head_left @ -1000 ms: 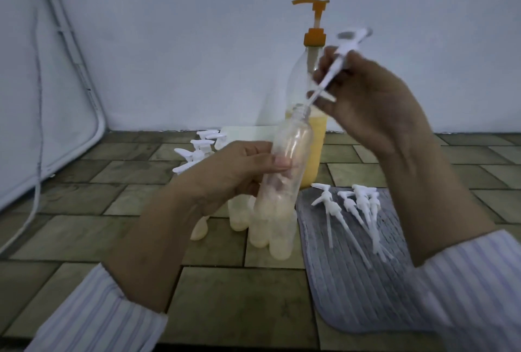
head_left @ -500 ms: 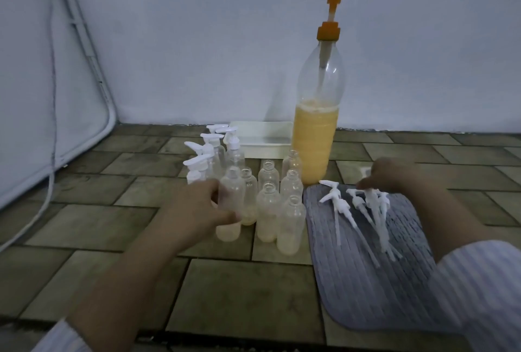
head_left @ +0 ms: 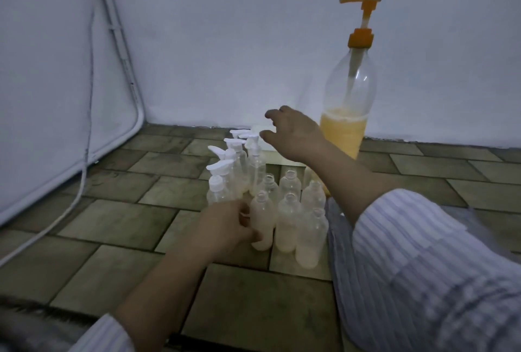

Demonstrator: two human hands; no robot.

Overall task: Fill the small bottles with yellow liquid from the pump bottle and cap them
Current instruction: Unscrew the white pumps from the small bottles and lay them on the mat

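Note:
The tall pump bottle (head_left: 349,92) with an orange pump head stands at the back, about a third full of yellow liquid. In front of it stand several uncapped small bottles (head_left: 287,210) with pale liquid in them. Left of those are several small bottles with white pump caps (head_left: 236,159). My left hand (head_left: 225,227) curls round the front-left uncapped bottle (head_left: 262,219), which stands on the floor. My right hand (head_left: 293,134) hovers above and behind the capped bottles with its fingers spread and loosely bent, holding nothing.
A grey mat (head_left: 337,250) lies right of the bottles, mostly hidden by my right sleeve. A white tray (head_left: 277,158) sits behind the bottles against the wall. A white cable (head_left: 70,205) and a white framed panel run along the left over the tiled floor.
The bottle I held up a second ago now stands on the floor. My right hand left the pump caps on the mat and moved left and back, over the capped bottles. The view shifted left.

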